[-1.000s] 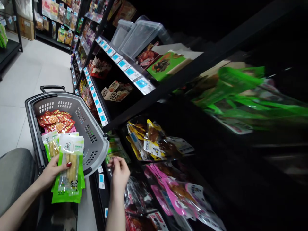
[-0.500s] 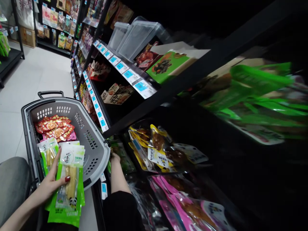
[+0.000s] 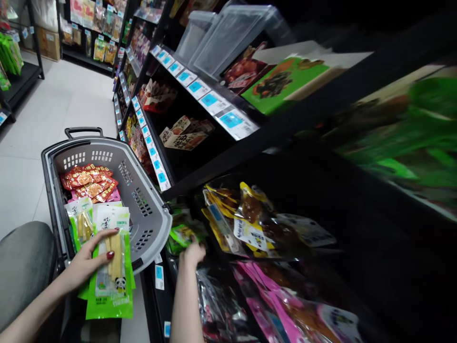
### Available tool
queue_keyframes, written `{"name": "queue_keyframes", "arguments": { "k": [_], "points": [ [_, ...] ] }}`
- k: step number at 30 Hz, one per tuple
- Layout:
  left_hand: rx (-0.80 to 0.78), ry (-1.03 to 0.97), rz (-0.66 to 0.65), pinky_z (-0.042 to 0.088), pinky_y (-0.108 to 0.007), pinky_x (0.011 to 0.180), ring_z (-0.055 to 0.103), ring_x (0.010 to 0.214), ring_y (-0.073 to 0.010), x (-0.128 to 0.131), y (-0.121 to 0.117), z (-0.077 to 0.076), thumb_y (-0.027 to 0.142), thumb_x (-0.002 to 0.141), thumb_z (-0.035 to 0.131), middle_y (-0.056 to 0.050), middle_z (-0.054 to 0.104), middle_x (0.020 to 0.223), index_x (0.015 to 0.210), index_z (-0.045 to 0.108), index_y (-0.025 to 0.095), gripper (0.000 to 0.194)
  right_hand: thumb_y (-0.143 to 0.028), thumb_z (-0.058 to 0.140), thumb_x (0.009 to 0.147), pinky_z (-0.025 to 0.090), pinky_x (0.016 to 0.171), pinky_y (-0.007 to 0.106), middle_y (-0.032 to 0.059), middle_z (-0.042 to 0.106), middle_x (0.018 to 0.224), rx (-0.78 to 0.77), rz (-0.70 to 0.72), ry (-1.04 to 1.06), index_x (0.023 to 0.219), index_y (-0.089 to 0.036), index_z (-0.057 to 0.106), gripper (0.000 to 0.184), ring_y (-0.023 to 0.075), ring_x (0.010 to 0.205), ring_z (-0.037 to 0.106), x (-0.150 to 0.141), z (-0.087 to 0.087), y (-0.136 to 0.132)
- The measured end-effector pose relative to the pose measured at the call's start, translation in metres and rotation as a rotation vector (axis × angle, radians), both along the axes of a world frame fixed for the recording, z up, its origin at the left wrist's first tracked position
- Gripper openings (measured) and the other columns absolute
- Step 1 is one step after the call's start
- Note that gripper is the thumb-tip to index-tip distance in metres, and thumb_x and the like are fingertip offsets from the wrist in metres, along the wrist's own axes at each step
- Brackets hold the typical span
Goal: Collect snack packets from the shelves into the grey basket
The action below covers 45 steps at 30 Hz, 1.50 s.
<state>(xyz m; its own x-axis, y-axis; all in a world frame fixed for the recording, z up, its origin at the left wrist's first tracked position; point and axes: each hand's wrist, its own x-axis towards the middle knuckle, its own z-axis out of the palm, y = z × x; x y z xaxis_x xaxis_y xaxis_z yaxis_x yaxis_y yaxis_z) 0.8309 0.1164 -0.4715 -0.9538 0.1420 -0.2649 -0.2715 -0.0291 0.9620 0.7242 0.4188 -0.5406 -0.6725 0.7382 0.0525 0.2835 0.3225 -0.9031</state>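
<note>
My left hand (image 3: 87, 261) grips a stack of green snack packets (image 3: 112, 267) with a panda on the front, holding them over the near end of a grey shopping basket (image 3: 150, 224). Red and pink packets (image 3: 89, 181) and another green packet (image 3: 81, 221) lie inside the basket. My right hand (image 3: 193, 252) reaches onto the low shelf, its fingers on or around a green packet (image 3: 182, 234) there; the fingertips are blurred. Yellow packets (image 3: 246, 219) lie just right of that hand.
Black shelving (image 3: 221, 157) with blue price tags (image 3: 210, 100) runs along the right. Pink packets (image 3: 282, 300) fill the lowest shelf. Clear plastic bins (image 3: 232, 33) and a green box (image 3: 285, 81) sit higher up. White tiled floor (image 3: 43, 114) opens to the left. My grey-clad knee (image 3: 21, 267) is at bottom left.
My right hand has gone from hovering near the shelf edge to reaching in among the green packets on the low shelf. The left hand keeps hold of its packets.
</note>
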Motion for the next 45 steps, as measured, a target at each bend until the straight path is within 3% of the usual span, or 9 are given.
{"name": "queue_keyframes", "arguments": {
  "k": [6, 9, 13, 16, 22, 27, 33, 40, 45],
  "points": [
    [0.003, 0.029, -0.036, 0.026, -0.036, 0.109, 0.041, 0.128, -0.0244, 0.0, -0.001, 0.002, 0.041, 0.076, 0.064, -0.001, 0.053, 0.134, 0.118, 0.058, 0.031, 0.044, -0.044, 0.057, 0.075, 0.05, 0.062, 0.031, 0.0033, 0.066, 0.084, -0.224, -0.011, 0.139, 0.098, -0.016, 0.058, 0.036, 0.0197, 0.073, 0.063, 0.12, 0.034, -0.028],
    [-0.049, 0.034, -0.078, 0.029, -0.04, 0.105, 0.05, 0.117, -0.0273, 0.002, -0.001, 0.001, 0.042, 0.078, 0.06, -0.003, 0.064, 0.119, 0.105, 0.067, 0.028, 0.031, -0.04, 0.058, 0.077, 0.048, 0.059, 0.029, 0.0049, 0.067, 0.08, -0.109, 0.254, 0.1, 0.096, -0.018, 0.059, 0.029, 0.0206, 0.07, 0.064, 0.158, 0.07, -0.062],
    [0.011, 0.096, -0.054, 0.03, -0.041, 0.102, 0.05, 0.113, -0.0295, 0.004, -0.003, -0.005, 0.055, 0.079, 0.052, -0.006, 0.066, 0.115, 0.104, 0.069, 0.025, 0.043, -0.026, 0.048, 0.082, 0.036, 0.043, 0.026, 0.0011, 0.058, 0.054, 0.631, 0.631, 0.036, 0.077, -0.02, 0.058, 0.012, 0.0174, 0.043, 0.055, 0.158, 0.112, -0.137],
    [0.21, 0.109, 0.026, 0.039, -0.037, 0.092, 0.057, 0.098, -0.0294, 0.005, -0.004, -0.012, 0.071, 0.067, 0.053, -0.009, 0.069, 0.095, 0.092, 0.071, 0.017, 0.062, -0.011, 0.042, 0.077, 0.034, 0.041, 0.029, 0.0041, 0.059, 0.056, 0.946, 0.773, -0.033, 0.08, -0.018, 0.058, 0.018, 0.0206, 0.043, 0.057, 0.146, 0.121, -0.193],
    [0.474, -0.222, 0.256, 0.047, -0.031, 0.077, 0.062, 0.079, -0.0212, 0.008, 0.001, -0.011, 0.049, 0.069, 0.068, -0.003, 0.068, 0.078, 0.094, 0.064, 0.015, 0.042, -0.015, 0.051, 0.079, 0.044, 0.054, 0.027, 0.0038, 0.064, 0.071, 0.664, 1.055, -0.059, 0.083, -0.02, 0.059, 0.01, 0.0196, 0.063, 0.063, 0.14, 0.121, -0.195],
    [0.623, -0.294, 0.19, 0.05, -0.033, 0.071, 0.065, 0.077, -0.0231, 0.008, 0.007, -0.003, 0.046, 0.067, 0.071, -0.006, 0.071, 0.084, 0.102, 0.061, 0.013, 0.049, -0.031, 0.053, 0.083, 0.046, 0.064, 0.026, 0.0047, 0.065, 0.082, 0.393, 0.749, -0.027, 0.09, -0.019, 0.06, 0.016, 0.0174, 0.073, 0.061, 0.128, 0.113, -0.148],
    [0.566, -0.274, 0.155, 0.05, -0.029, 0.063, 0.063, 0.065, -0.0184, 0.006, 0.009, 0.0, 0.051, 0.064, 0.071, -0.006, 0.07, 0.082, 0.098, 0.062, 0.012, 0.052, -0.038, 0.056, 0.081, 0.038, 0.05, 0.021, -0.0029, 0.052, 0.059, 0.189, 0.826, -0.114, 0.07, -0.018, 0.058, 0.023, 0.012, 0.054, 0.048, 0.124, 0.095, -0.144],
    [0.281, -0.056, 0.083, 0.049, -0.032, 0.072, 0.062, 0.079, -0.0233, 0.002, 0.006, -0.002, 0.052, 0.068, 0.066, -0.008, 0.071, 0.09, 0.091, 0.07, 0.014, 0.044, -0.033, 0.047, 0.088, 0.032, 0.046, 0.02, -0.0046, 0.04, 0.055, 0.405, 0.798, 0.052, 0.058, -0.021, 0.04, 0.034, 0.0095, 0.049, 0.04, 0.134, 0.103, -0.15],
    [0.019, 0.07, 0.104, 0.031, -0.042, 0.104, 0.051, 0.114, -0.0307, 0.0, 0.002, -0.003, 0.047, 0.067, 0.07, -0.007, 0.066, 0.115, 0.102, 0.07, 0.023, 0.042, -0.016, 0.047, 0.088, 0.035, 0.055, 0.026, -0.0003, 0.045, 0.059, 1.028, 0.501, 0.254, 0.062, -0.021, 0.044, 0.027, 0.0142, 0.054, 0.046, 0.147, 0.117, -0.173]
  ]
}}
